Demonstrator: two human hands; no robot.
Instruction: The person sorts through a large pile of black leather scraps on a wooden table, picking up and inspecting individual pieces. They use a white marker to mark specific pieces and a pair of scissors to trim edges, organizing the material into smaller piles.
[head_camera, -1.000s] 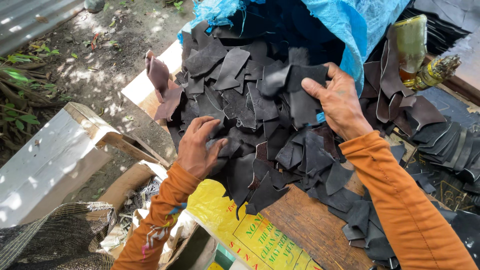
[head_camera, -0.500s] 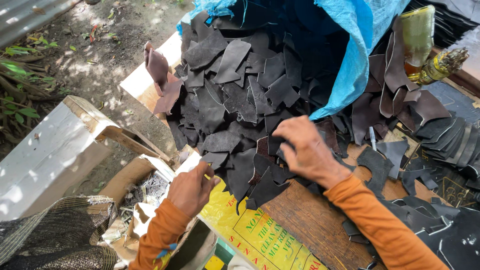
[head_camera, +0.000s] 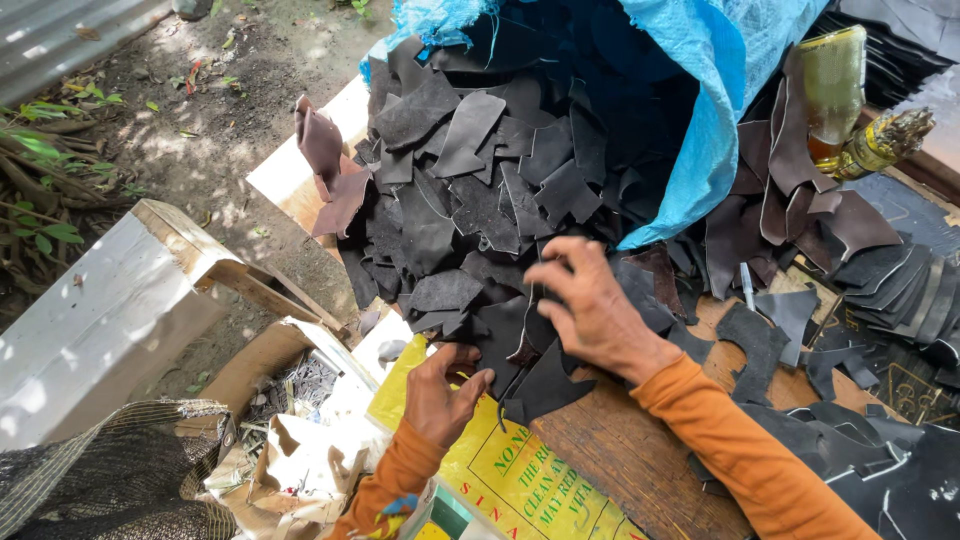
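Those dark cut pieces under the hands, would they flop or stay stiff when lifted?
The dark scraps look thin and curl at their edges, so they probably bend yet hold some shape. Heaped loosely, they would likely slide off if the right hand pushes.
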